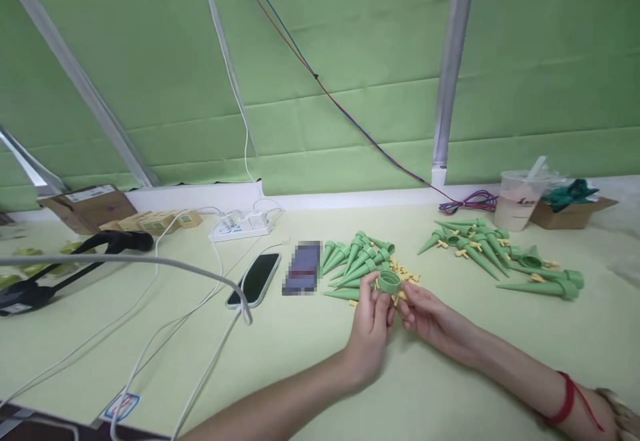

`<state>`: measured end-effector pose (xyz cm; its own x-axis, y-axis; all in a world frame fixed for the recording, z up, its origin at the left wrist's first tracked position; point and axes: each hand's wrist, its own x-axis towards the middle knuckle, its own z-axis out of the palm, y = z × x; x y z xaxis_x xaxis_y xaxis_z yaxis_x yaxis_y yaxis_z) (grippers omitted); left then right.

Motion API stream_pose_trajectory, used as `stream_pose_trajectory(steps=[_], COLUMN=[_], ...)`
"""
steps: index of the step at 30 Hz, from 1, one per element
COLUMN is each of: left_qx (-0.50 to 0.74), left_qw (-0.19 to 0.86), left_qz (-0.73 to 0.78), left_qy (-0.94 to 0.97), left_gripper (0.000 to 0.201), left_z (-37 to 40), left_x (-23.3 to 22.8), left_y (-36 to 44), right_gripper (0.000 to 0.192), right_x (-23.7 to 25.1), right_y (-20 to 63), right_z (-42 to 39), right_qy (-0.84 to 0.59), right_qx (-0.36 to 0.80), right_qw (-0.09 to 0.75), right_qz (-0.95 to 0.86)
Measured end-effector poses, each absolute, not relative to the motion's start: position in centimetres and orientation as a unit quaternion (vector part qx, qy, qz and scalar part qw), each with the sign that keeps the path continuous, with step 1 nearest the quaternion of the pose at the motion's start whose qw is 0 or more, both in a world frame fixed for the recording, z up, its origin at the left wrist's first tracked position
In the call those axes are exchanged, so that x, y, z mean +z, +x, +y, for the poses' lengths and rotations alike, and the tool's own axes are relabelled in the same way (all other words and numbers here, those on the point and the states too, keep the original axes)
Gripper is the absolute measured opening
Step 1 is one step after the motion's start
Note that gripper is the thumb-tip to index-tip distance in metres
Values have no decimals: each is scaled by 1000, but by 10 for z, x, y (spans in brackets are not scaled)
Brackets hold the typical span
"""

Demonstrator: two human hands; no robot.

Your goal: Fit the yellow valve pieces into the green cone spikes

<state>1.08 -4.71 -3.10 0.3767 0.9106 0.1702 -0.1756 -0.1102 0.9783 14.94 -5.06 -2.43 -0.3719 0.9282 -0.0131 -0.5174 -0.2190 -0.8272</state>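
Both hands on a green plastic cone spike [388, 282]

Left hand [369, 324] grips its round open collar; right hand [425, 315] pinches a small yellow plastic piece [401, 296] beside it, over the smooth pale-green counter [310, 354].

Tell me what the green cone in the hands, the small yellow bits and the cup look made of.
Green cone: likely moulded plastic, matte, uniform colour, crisp round rim. Yellow bits: probably plastic too, too small to be sure. Cup: translucent plastic, pale drink showing through.
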Motion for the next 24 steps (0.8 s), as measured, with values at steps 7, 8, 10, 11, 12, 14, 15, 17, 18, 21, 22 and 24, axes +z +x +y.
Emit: stream_pose_trajectory(steps=[7, 8, 10, 11, 12, 14, 15, 17, 18, 21, 22, 24], left_qx=[450, 446, 439, 437, 435, 430, 428, 421, 416, 408, 412, 431], left_qw=[548, 547, 544, 543, 544, 557, 568, 592, 606, 636, 641, 640], left_qz=[322, 324, 328, 330, 333, 334, 334, 335, 335, 336, 336, 337], left_qy=[627, 630, 635, 637, 635, 626, 619, 600, 589, 561, 553, 539], left_gripper=[38, 38, 40, 41, 42, 43, 43, 42, 42, 39, 39, 39], left_z=[-42, -41, -40, -40, -40, -40, -41, -42, -43, -42, -42, -41], left_x=[-32, -32, -33, -34, -34, -35, -35, -33, -32, -29, -29, -28], left_y=[9, 9, 9, 9, 9, 10, 10, 11, 11, 13, 13, 15], right_gripper=[32, 33, 35, 37, 38, 40, 40, 39, 39, 36, 35, 33], right_x=[-24, -23, -21, -19, -18, -17, -17, -17, -17, -16, -15, -13], right_y=[160, 161, 161, 162, 162, 163, 164, 165, 166, 163, 161, 156], right_z=[-49, -49, -49, -49, -49, -49, -48, -47, -47, -49, -50, -53], right_qy=[-309, -318, -340, -352, -362, -372, -372, -369, -372, -404, -416, -434], right_qx=[686, 676, 651, 638, 628, 618, 617, 611, 601, 533, 505, 470], right_qw=[470, 470, 469, 467, 463, 453, 449, 443, 441, 448, 459, 491], right_qz=[-463, -470, -491, -502, -510, -523, -528, -542, -553, -593, -601, -591])
